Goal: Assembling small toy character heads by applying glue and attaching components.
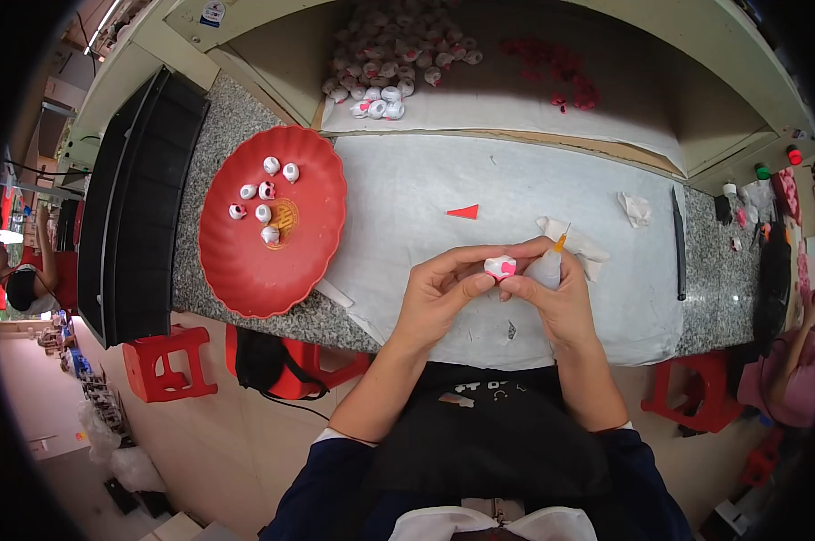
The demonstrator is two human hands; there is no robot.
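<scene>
Between the fingertips of both hands is a small white figurine head with pink parts. My left hand is closed, pinching it from the left side. My right hand touches the piece with its fingertips and also grips a translucent squeeze bottle, whose orange needle tip points up and away. A red scalloped tray to the left bears several similar white pieces, some with pink parts. Beyond my hands a small red triangular piece lies on the white paper.
Under the shelf at the back sit a heap of white pieces and scattered pink parts. Crumpled tissues and a dark thin tool lie at the right. A black rack stands far left. Other people are at both sides.
</scene>
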